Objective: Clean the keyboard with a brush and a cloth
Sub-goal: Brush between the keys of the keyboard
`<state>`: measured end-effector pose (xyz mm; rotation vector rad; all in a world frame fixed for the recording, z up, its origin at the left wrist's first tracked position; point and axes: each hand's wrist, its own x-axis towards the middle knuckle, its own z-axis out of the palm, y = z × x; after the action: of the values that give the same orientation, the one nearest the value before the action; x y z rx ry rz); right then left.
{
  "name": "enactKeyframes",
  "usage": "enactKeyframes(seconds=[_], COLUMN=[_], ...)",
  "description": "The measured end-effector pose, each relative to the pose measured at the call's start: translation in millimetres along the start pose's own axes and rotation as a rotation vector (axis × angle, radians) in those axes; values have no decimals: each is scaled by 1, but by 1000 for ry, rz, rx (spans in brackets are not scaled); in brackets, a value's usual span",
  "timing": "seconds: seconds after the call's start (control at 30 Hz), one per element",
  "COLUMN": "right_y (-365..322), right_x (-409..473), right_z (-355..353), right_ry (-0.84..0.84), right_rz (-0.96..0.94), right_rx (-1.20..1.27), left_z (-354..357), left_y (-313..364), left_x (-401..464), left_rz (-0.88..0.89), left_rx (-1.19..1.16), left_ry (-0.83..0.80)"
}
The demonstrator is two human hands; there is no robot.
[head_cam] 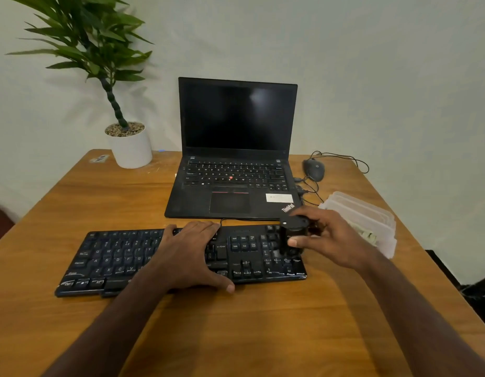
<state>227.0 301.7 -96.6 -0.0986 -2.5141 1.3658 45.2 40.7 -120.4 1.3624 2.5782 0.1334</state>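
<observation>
While the left hand [191,254] lies flat on the keyboard [121,259], the right hand [327,238] pinches a black brush [293,235] over its right keys.

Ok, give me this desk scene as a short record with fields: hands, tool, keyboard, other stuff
left hand: left hand rests flat on the keyboard, fingers straight
right hand: right hand grips a black brush
brush position: over the keyboard's right end, at the number pad
keyboard: black, wired, lies on the table in front of the laptop
laptop: open, screen dark
other: mouse, plant, plastic box
cloth: cannot tell
</observation>
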Motion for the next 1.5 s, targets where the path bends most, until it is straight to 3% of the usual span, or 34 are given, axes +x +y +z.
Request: enactKeyframes(seconds=[0.2, 0.33, 0.43, 0.73, 0.87, 1.03, 1.17, 1.37, 1.5], right_y=[-6, -20, -20, 4, -5, -14, -12, -17, -7], right_x=[1, 10, 13, -21, -17, 0, 1, 1, -7], right_z=[-13, 25, 46, -18, 6, 48, 28, 37, 47], right_ry=[45, 82, 23, 104, 185, 120, 95, 228, 290], right_rz=[-32, -31, -60, 11, -8, 4, 8, -30, 61], right_rx=[-16, 116, 58, -50, 84, 149, 10, 92, 44], left_z=[1, 2, 6, 10, 11, 8, 9, 8, 8], left_y=[0, 1, 1, -1, 0, 3, 1, 4, 5], left_x=[2, 0, -4, -7, -8, -9, -9, -8, -11], left_rz=[-3, -2, -3, -14, -19, -31, -23, -29, -33], left_rx=[-18, -2, 12, 6, 14, 23, 2, 9, 7], left_ry=[11, 21, 28, 60, 66, 45, 60, 62, 64])
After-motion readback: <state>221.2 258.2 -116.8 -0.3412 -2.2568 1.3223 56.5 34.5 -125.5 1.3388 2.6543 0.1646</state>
